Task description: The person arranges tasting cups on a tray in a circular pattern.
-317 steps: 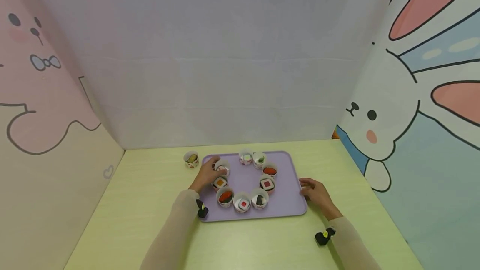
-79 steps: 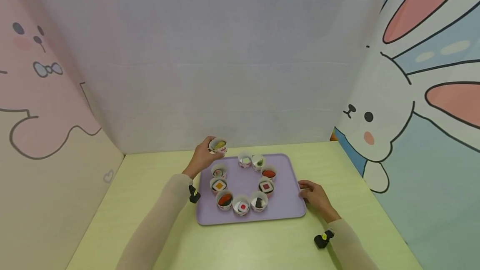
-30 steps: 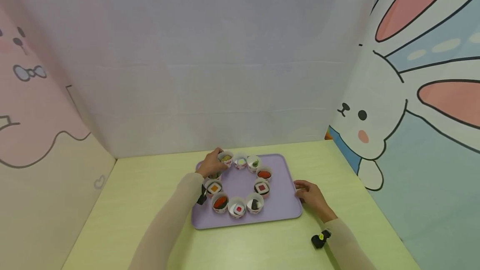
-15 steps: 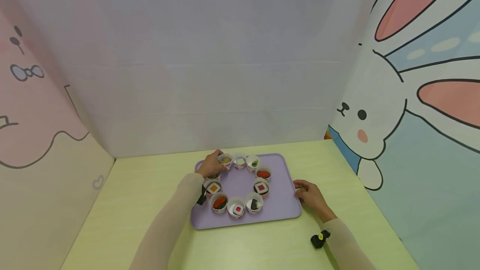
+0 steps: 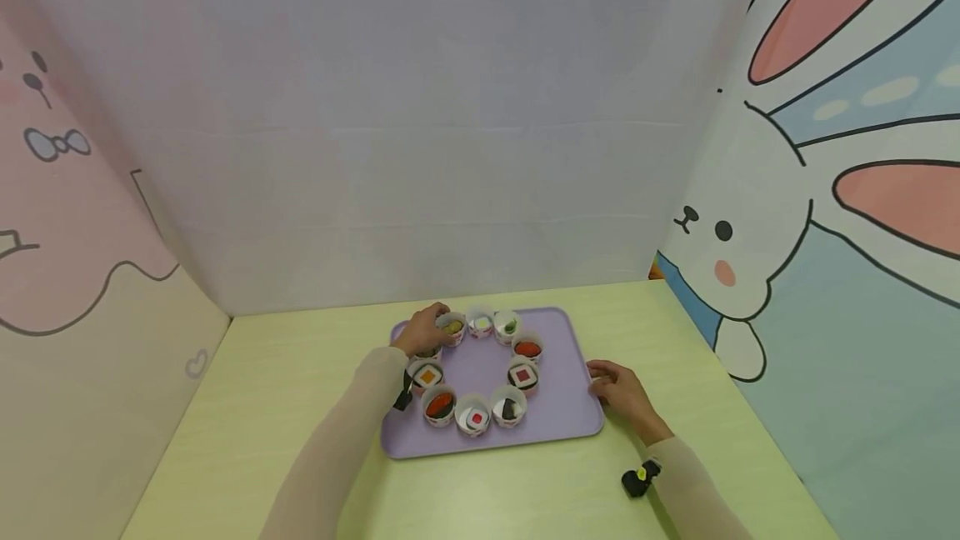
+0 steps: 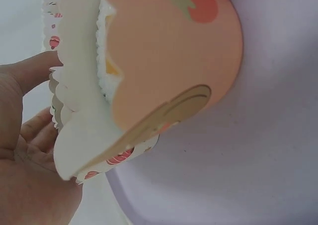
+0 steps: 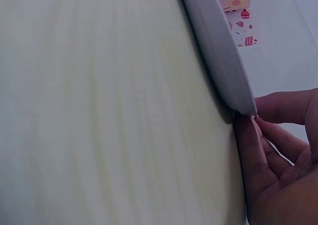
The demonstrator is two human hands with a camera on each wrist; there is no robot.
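At the back left of a lilac tray (image 5: 566,398), my left hand (image 5: 423,332) grips a paper cup (image 5: 452,325) with a yellowish-green sushi piece in it. That cup stands in a ring of similar sushi cups, beside the cup with a pale piece (image 5: 480,323). Just below the hand, another cup (image 5: 429,353) is partly covered. A peach-coloured cup (image 6: 174,51) fills much of the left wrist view and hides most of the gripped one. My right hand (image 5: 624,394) pinches the tray's right rim (image 7: 218,51), thumb and fingers on either side of it.
Several cups curve round the tray, among them ones with red-topped sushi (image 5: 528,348), a square roll (image 5: 522,376) and a dark-wrapped piece (image 5: 509,408). The pale yellow-green table (image 5: 480,498) extends around the tray. A white back wall (image 5: 450,148) and cartoon-printed side panels (image 5: 750,273) enclose it.
My left hand let go of the cup below, lifted the yellowish-green sushi cup from the table left of the tray, and brought it into the ring. My right hand stayed at the rim.
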